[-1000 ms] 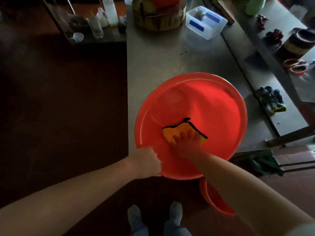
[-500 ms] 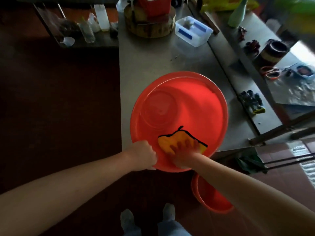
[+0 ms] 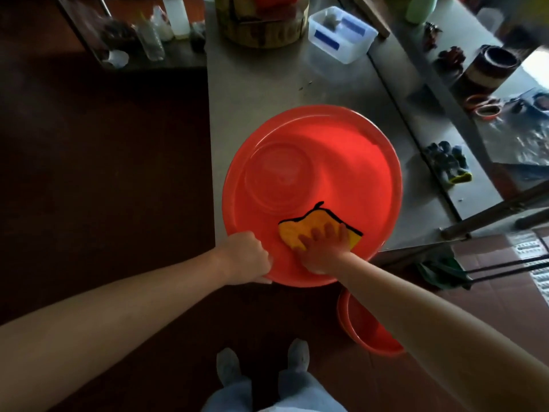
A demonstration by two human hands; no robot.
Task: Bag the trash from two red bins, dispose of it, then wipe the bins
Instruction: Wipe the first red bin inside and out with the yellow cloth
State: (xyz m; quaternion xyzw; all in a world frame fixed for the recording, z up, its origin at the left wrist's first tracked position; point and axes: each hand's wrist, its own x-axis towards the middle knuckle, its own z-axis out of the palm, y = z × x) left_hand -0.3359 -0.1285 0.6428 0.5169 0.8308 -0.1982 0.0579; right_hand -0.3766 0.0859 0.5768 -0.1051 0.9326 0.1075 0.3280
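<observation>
Risk of tipping bin (image 3: 312,144) off tabletop (image 3: 267,84) edge, lower centre, on losing curled rim grip of left hand (image 3: 245,258) while pressing cloth (image 3: 294,233) under spread fingers (image 3: 329,231) of right hand (image 3: 322,254).

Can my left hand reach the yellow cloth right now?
Probably yes: the left hand grips the red bin at its rim beside the yellow cloth, nothing between, though the right hand covers part.

1. I see a steel tabletop (image 3: 267,93) stretching away from the camera.
2. A large red bin (image 3: 356,138) sits at its near end, with the rim jutting past the edge.
3. At the far end stand a round wooden block (image 3: 264,34) and, just beside it, a clear plastic box (image 3: 341,34).
4. Dark gloves (image 3: 448,165) lie on the steel ledge (image 3: 430,114) along the right.
5. A second red bin (image 3: 368,334) stands on the floor (image 3: 104,188).
</observation>
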